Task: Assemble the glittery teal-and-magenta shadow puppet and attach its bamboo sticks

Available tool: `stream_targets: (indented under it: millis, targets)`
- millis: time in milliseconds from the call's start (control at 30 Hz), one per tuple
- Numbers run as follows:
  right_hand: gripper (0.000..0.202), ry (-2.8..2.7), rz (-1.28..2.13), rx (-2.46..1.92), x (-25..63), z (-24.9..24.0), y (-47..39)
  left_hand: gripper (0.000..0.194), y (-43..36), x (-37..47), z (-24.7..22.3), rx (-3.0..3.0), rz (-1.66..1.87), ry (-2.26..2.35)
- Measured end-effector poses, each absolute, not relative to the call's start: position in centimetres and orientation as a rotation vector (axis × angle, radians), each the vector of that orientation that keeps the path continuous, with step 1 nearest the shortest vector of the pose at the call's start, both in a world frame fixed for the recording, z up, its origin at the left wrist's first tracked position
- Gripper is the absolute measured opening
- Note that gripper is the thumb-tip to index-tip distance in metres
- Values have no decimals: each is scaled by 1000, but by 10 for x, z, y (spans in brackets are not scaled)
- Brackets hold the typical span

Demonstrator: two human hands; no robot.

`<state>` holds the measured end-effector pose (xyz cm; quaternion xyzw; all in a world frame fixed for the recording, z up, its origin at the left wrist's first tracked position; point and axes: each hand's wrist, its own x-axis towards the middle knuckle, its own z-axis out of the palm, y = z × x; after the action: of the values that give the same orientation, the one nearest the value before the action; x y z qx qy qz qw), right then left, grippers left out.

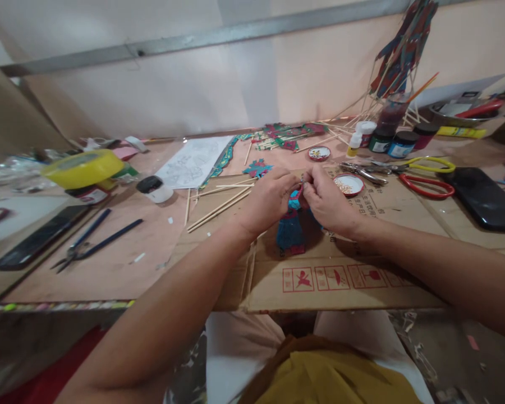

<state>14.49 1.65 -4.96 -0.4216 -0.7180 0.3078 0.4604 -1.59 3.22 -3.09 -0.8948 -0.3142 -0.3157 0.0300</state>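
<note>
Both hands meet over a sheet of printed cardboard [315, 247]. My left hand [273, 196] and my right hand [328, 202] are closed on a small painted puppet figure [291, 227], blue with crimson parts, which hangs down between them. Their fingertips pinch its upper end; the exact spot is hidden by the fingers. Just beyond the left hand lies a blue and red cut-out piece [257, 167]. A shallow lid of small beads [349, 184] sits beside the right hand. Thin wooden sticks [219, 209] lie left of the left hand.
Pliers [372, 174], red-handled scissors [427, 187] and a black phone [483, 196] lie on the right. Paint jars [402, 144] stand behind them. Blue-handled nippers [92, 241], a white jar [155, 189] and a yellow tape roll [82, 167] are on the left. Drawn paper [193, 161] lies behind.
</note>
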Motion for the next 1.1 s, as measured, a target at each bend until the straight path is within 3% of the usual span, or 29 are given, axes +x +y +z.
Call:
stream_targets:
  millis: [433,1100]
  targets:
    - [12,-1862,625,-1121,150,-44,22,27,34,-19,-21,-2871,-766,-1162]
    - [14,-1763,774,-1060,145,-50,20,23,31,-16,-27,-2772,-845,-1089]
